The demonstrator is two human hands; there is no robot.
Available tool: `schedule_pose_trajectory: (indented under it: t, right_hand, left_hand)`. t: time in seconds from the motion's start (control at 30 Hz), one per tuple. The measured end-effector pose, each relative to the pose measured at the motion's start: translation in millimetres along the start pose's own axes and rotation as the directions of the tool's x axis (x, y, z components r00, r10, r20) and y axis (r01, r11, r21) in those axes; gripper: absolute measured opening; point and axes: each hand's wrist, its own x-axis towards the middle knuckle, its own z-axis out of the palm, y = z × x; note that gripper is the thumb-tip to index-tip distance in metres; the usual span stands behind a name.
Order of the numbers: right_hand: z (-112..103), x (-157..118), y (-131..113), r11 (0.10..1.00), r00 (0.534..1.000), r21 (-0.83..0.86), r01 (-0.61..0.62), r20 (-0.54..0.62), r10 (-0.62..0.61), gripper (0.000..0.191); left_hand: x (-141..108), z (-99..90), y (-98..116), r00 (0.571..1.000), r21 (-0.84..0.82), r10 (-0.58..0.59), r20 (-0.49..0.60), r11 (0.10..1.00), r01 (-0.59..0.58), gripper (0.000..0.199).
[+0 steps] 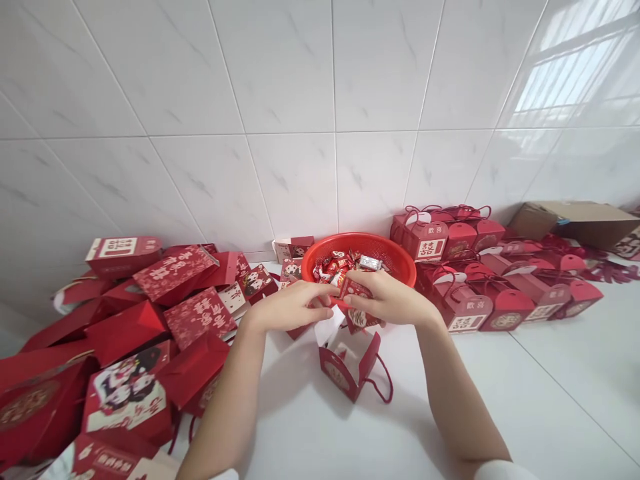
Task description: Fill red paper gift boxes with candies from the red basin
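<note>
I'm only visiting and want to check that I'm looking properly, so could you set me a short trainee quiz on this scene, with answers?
1. Multiple choice. Compared with the open box, where is the red basket?
A. Nearer the person
B. Nearer the tiled wall
C. Underneath it

2. True or false? A red cord loops out from the open box.

3. Fill the gap. The boxes standing in rows are on the person's ____ side, while the jumbled boxes lie on the other.

Key: 1. B; 2. True; 3. right.
</note>
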Motion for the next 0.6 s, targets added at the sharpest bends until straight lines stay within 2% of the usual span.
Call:
schedule_pose_trajectory:
  t: [0.13, 0.37, 0.47, 0.6]
  right_hand:
    - [9, 3, -6, 0.988, 0.998, -0.142, 0.053, 0.033, -0.049, 0.018]
    - [19, 6, -8, 0.986, 0.993, -0.154, 0.067, 0.105, -0.051, 0.014]
    - [22, 8, -5, 0.985, 0.988, -0.171, 0.034, 0.152, -0.008, 0.003]
    - [18, 6, -3, 0.964, 0.992, -0.253, -0.077, 0.081, 0.1, 0.005]
  left_hand:
    - [-14, 8.9, -2, 0.999, 0.066, -0.041, 0.0, 0.997, 0.041, 0.027]
    - [-16, 16.1, -3, 0.996, 0.173, -0.093, -0.006, 0.981, 0.093, 0.025]
    - [-13, 18.5, -6, 0.993, 0.183, -0.12, 0.01, 0.976, 0.117, 0.026]
    - [-11, 21.9, -8, 0.982, 0.19, -0.184, 0.047, 0.967, 0.172, 0.039]
